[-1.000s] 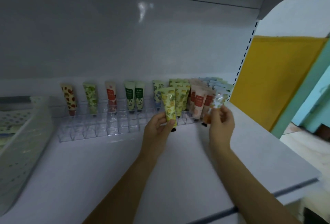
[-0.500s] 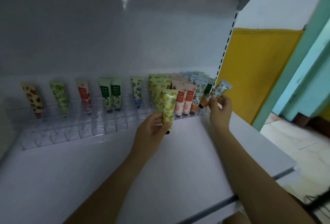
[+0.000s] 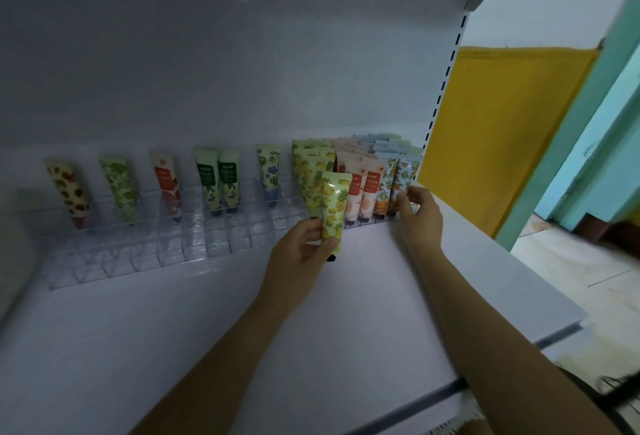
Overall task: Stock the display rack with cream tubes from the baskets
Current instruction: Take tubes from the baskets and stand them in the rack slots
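A clear plastic display rack (image 3: 145, 254) runs along the back of the white shelf (image 3: 363, 296). Single cream tubes stand in its left slots; its right end is packed with yellow, peach and blue tubes. My left hand (image 3: 301, 254) grips a yellow pineapple-print tube (image 3: 333, 207), cap down, just in front of the rack. My right hand (image 3: 417, 214) pinches the blue orange-print tube (image 3: 403, 181), which stands in the rack's rightmost front slot.
The shelf's right edge drops off beside my right arm. Beyond it are a yellow panel (image 3: 502, 129), a teal door frame (image 3: 588, 116) and tiled floor (image 3: 571, 268). The baskets are out of view.
My right hand has brought the blue tube down from the air into the rack's right end. The camera has turned right, so the basket on the left left the view.
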A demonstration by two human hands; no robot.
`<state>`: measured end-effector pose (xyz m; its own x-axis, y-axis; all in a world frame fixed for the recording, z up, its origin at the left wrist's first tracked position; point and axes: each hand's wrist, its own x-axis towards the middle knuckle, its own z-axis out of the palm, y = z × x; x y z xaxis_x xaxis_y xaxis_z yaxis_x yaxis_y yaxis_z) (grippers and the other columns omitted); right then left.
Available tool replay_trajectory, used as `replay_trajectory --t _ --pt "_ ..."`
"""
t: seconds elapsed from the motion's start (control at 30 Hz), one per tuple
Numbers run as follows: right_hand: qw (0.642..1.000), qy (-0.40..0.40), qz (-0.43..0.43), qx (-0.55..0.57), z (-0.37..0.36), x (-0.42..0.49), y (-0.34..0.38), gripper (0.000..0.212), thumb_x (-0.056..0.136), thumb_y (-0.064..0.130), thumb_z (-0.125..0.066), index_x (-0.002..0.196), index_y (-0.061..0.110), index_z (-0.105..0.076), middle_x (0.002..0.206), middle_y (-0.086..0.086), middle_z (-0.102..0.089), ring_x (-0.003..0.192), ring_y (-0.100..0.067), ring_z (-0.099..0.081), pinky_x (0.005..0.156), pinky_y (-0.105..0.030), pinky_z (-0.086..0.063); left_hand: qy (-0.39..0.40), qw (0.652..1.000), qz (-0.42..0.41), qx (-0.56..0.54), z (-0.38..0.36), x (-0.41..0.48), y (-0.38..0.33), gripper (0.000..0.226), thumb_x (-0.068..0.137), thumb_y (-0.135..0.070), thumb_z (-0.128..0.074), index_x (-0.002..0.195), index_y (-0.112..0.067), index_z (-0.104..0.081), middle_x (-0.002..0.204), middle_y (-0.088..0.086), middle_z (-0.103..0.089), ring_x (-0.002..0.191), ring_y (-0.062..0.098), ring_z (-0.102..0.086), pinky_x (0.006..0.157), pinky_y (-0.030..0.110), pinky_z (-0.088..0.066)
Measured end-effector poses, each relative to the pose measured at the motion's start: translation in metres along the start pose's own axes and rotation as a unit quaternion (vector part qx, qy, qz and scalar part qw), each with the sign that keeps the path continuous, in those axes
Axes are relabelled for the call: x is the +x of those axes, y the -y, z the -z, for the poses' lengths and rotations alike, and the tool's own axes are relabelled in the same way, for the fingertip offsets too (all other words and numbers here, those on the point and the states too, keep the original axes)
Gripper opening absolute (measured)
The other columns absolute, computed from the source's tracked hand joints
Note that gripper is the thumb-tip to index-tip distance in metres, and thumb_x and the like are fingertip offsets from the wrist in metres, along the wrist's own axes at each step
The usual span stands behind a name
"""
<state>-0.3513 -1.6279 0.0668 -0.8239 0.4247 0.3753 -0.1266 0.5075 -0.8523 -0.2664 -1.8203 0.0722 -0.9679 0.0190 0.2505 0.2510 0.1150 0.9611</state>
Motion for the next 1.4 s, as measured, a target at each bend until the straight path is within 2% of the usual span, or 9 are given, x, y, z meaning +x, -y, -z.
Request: replay_trajectory --t 0.23,0.4,0.63,0.73,0.8,0.97,1.2,1.3,1.4 --pt "1.0 -0.001 -0.006 -0.003 0.0 -0.002 0.0 0.031 0.095 0.018 -0.05 0.121 0.003 -0.047 0.119 -0.013 -0.06 0.111 -0.028 -0.054 0.081 -0.027 -0.036 0.001 1.0 0.003 0.013 0.0 0.0 0.002 0.02 0.087 -0.013 -0.062 0.098 -0.029 -0.057 0.092 -0.011 -0.066 0.067 0.0 -0.065 0.074 0.022 -0.053" --pt "1.0 -0.012 0.006 -0.019 -0.002 -0.001 0.0 0.019 0.094 0.016 -0.05 0.107 0.003 -0.051 0.11 -0.012 -0.061 0.104 -0.027 -0.055 0.075 -0.028 -0.036 0.002 1.0 0.002 0.015 0.0 0.002 0.003 0.018 0.087 -0.013 -0.061 0.102 -0.024 -0.058 0.093 -0.009 -0.066 0.067 0.001 -0.066 0.069 0.015 -0.052" --pt "0.999 0.003 -0.014 -0.032 -0.003 -0.001 0.001 0.026 0.092 0.022 -0.053 0.11 0.003 -0.052 0.114 -0.014 -0.059 0.104 -0.027 -0.053 0.074 -0.026 -0.033 0.007 1.0 -0.003 0.017 0.0 0.003 0.004 0.019 0.087 -0.016 -0.061 0.105 -0.021 -0.058 0.094 -0.008 -0.066 0.066 -0.001 -0.065 0.07 0.014 -0.051" --pt "0.998 -0.052 0.03 -0.024 0.002 -0.009 0.008 0.031 0.092 0.018 -0.053 0.118 0.002 -0.051 0.118 -0.014 -0.056 0.111 -0.025 -0.049 0.086 -0.027 -0.035 0.003 1.0 -0.001 0.019 0.001 0.003 0.004 0.018 0.087 -0.016 -0.062 0.102 -0.024 -0.057 0.092 -0.01 -0.066 0.067 -0.002 -0.065 0.07 0.014 -0.051" --pt "0.993 -0.088 0.076 0.022 0.008 -0.02 0.019 0.024 0.092 0.016 -0.053 0.114 0.005 -0.053 0.109 -0.007 -0.057 0.101 -0.02 -0.05 0.084 -0.025 -0.039 0.002 1.0 -0.004 0.021 0.002 0.003 0.004 0.018 0.088 -0.015 -0.061 0.1 -0.027 -0.057 0.092 -0.012 -0.065 0.067 -0.002 -0.065 0.07 0.015 -0.051" --pt "0.968 0.089 0.118 0.202 0.01 -0.047 0.067 0.013 0.092 0.02 -0.051 0.103 0.016 -0.055 0.093 0.013 -0.059 0.08 0.007 -0.058 0.067 -0.007 -0.044 0.024 0.998 -0.042 0.039 0.001 0.003 0.003 0.019 0.087 -0.019 -0.061 0.105 -0.025 -0.057 0.095 -0.012 -0.065 0.079 0.005 -0.065 0.078 0.026 -0.055" --pt "0.948 0.217 0.12 0.198 0.006 -0.047 0.102 0.02 0.086 0.0 -0.058 0.079 0.017 -0.055 0.069 0.0 -0.056 0.058 -0.001 -0.055 0.058 -0.015 -0.045 -0.012 0.998 -0.053 0.038 0.004 0.002 0.002 0.026 0.08 -0.034 -0.053 0.105 -0.038 -0.054 0.101 -0.018 -0.064 0.092 0.005 -0.063 0.084 0.025 -0.051" --pt "0.965 0.169 0.117 0.164 0.012 -0.032 0.114 0.015 0.086 0.004 -0.06 0.08 0.017 -0.053 0.071 -0.005 -0.058 0.062 -0.012 -0.056 0.063 -0.026 -0.047 -0.07 0.963 -0.129 0.227 0.006 0.003 0.009 0.04 0.087 -0.034 -0.046 0.12 -0.017 -0.058 0.117 -0.003 -0.061 0.113 0.012 -0.053 0.098 0.02 -0.036" --pt "0.982 0.093 0.116 0.117 0.018 -0.01 0.124 0.011 0.087 0.012 -0.058 0.087 0.023 -0.054 0.081 0.001 -0.06 0.076 -0.018 -0.059 0.071 -0.034 -0.047 -0.081 0.877 -0.173 0.441 0.008 0.005 0.025 0.039 0.079 -0.025 -0.05 0.112 -0.01 -0.064 0.119 0.009 -0.063 0.121 0.032 -0.053 0.099 0.052 -0.038"
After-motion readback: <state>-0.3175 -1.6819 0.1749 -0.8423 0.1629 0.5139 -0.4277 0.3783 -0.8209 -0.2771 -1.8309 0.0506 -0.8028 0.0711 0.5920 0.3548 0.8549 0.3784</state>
